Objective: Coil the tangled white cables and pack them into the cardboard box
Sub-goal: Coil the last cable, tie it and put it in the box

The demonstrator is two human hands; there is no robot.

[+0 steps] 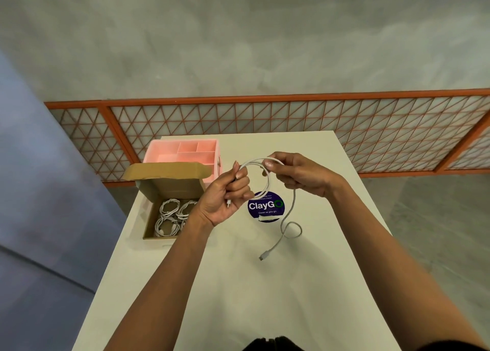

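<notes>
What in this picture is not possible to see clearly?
- Head view: the left hand hides the right side of the cardboard box, so the coiled cables cannot be counted.
- The sticker has its top line blurred, crossed by the white cable.
- Its free plug is too small to identify.

Matt cardboard box (169, 188), smooth white cable (293, 204), glossy pink plastic organizer (185, 151).
</notes>
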